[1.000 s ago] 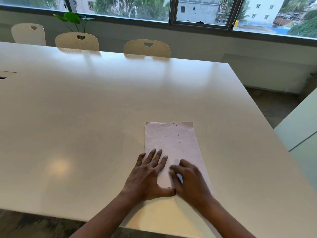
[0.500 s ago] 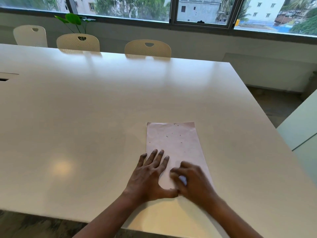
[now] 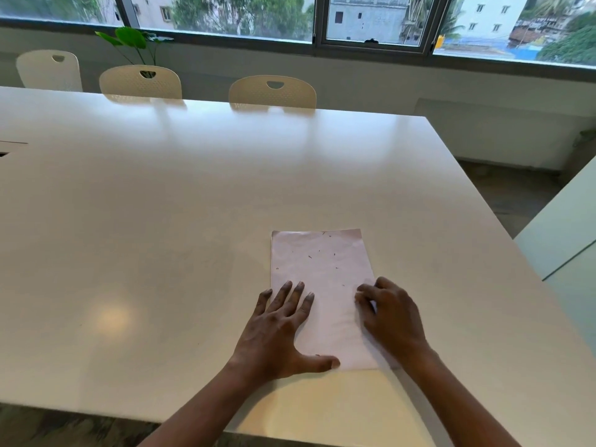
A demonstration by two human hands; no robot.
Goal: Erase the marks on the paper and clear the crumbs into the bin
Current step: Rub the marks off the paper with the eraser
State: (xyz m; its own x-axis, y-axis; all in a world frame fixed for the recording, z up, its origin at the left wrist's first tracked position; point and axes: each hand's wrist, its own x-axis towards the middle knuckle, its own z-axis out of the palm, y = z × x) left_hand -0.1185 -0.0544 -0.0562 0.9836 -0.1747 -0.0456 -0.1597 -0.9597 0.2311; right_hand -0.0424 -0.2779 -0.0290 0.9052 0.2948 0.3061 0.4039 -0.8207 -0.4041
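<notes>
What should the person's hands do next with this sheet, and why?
Probably rub the right hand, which seems to pinch a small white eraser, sideways across the paper towards its middle. The left hand lies flat on the sheet's left side, pinning it. Dark crumbs lie scattered on the far half, so sweeping can likely wait until the rubbing is done.

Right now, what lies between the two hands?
In the head view, only a strip of pink paper separates the left hand and right hand; most crumbs lie farther up.
</notes>
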